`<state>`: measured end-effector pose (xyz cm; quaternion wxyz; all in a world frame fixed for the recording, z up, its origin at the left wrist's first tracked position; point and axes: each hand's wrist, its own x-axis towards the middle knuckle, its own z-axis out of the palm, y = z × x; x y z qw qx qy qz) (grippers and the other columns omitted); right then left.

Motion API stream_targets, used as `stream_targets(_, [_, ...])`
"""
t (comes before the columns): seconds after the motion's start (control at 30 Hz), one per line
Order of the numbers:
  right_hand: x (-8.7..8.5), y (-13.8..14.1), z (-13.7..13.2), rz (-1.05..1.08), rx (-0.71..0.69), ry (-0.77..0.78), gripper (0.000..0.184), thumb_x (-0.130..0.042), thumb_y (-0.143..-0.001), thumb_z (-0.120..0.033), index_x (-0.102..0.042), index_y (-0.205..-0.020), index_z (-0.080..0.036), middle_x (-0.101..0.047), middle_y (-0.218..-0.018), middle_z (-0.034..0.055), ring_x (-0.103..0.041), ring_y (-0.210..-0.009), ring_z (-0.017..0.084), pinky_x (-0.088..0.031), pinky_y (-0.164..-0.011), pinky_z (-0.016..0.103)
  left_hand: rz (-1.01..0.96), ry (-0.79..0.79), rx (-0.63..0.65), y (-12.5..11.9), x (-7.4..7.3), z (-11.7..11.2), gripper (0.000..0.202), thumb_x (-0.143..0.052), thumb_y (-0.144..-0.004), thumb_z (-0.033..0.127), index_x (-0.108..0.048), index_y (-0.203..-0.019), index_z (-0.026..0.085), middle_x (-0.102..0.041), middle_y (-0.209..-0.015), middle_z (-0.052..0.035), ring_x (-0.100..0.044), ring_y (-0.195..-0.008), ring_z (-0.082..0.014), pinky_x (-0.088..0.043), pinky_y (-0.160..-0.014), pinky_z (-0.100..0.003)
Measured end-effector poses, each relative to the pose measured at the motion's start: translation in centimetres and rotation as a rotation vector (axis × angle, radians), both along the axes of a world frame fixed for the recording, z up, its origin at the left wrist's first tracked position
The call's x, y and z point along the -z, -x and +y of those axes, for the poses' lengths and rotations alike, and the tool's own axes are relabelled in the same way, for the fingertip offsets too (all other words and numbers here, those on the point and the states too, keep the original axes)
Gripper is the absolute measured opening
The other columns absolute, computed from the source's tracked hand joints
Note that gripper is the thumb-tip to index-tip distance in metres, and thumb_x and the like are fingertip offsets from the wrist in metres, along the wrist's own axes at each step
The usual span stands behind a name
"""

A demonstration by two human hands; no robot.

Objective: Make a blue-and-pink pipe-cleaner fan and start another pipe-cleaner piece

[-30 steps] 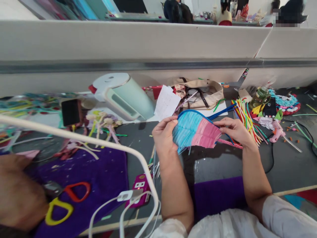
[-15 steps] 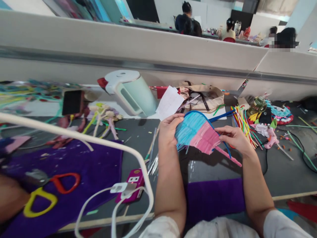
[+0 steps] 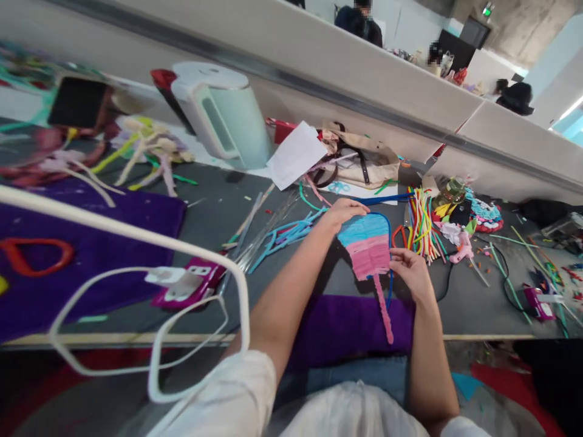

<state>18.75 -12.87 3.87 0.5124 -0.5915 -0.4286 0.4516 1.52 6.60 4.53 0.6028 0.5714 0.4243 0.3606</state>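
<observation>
A flat pipe-cleaner piece (image 3: pixel 370 258), light blue at the top and pink below, is held between my two hands. From its lower edge hangs a fuzzy pink stem (image 3: pixel 383 312). Dark blue pipe cleaner runs along its top and right edge, with a loose end beside the stem. My left hand (image 3: pixel 346 212) grips the upper left edge, fingers over the top. At the right edge my right hand (image 3: pixel 411 271) pinches the piece and the blue strand between thumb and fingertips. A purple cloth (image 3: pixel 314 328) lies below it at the table's front.
Light blue pipe cleaners (image 3: pixel 289 233) lie left of my left arm. Coloured pipe cleaners (image 3: pixel 423 224) and a pink glue gun (image 3: pixel 463 249) sit to the right. A white cable (image 3: pixel 182 237) loops across the left front, near a magenta power strip (image 3: pixel 195 282). Behind stands a pale green appliance (image 3: pixel 228 115).
The piece has turned so its stem points down instead of to the lower right. My left hand has shifted to its upper edge. The camera view has tilted and swung right.
</observation>
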Motion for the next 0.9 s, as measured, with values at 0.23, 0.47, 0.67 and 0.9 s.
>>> stream_targets(0.23, [5.0,-0.9,-2.3,-0.095,-0.060,0.154,0.039,-0.066,-0.073,-0.042,-0.069,-0.101,-0.016,-0.068,-0.080,0.0026,-0.060,-0.064,0.014,-0.055,-0.058,0.027,0.186,-0.123,0.096,-2.8,4.9,-1.6,0.019,-0.067,-0.057,0.024,-0.077,-0.070,0.015,-0.066,-0.059,-0.0026,-0.049,-0.056,-0.0126,-0.035,-0.059,-0.027])
stream_targets(0.47, [4.6,-1.3,-1.9,-0.686,-0.151,0.090,0.022,-0.056,-0.085,-0.031,-0.075,-0.093,-0.023,-0.074,-0.096,0.0066,-0.065,-0.089,0.020,-0.049,-0.084,0.034,0.465,-0.366,0.153,-2.6,6.8,-2.4,0.025,-0.060,-0.067,0.022,-0.079,-0.081,0.016,-0.070,-0.066,-0.0036,-0.055,-0.063,-0.0156,-0.036,-0.062,-0.027])
stream_targets(0.67, [0.8,-0.2,1.5,-1.122,-0.312,0.310,0.018,-0.060,-0.086,-0.029,-0.074,-0.078,-0.020,-0.073,-0.087,0.0105,-0.066,-0.083,0.022,-0.045,-0.075,0.032,0.602,-0.478,0.125,-2.7,6.3,-3.3,0.025,-0.057,-0.073,0.021,-0.079,-0.085,0.018,-0.074,-0.087,-0.0069,-0.062,-0.078,-0.0195,-0.039,-0.068,-0.029])
stream_targets(0.9, [0.5,1.1,8.0,-1.184,-0.210,0.304,0.013,-0.062,-0.084,-0.026,-0.070,-0.094,-0.022,-0.072,-0.094,0.0067,-0.065,-0.090,0.021,-0.045,-0.077,0.030,0.716,-0.537,0.155,-2.5,5.8,-4.2,0.029,-0.051,-0.080,0.021,-0.077,-0.093,0.022,-0.072,-0.099,-0.0043,-0.064,-0.089,-0.0198,-0.045,-0.079,-0.029])
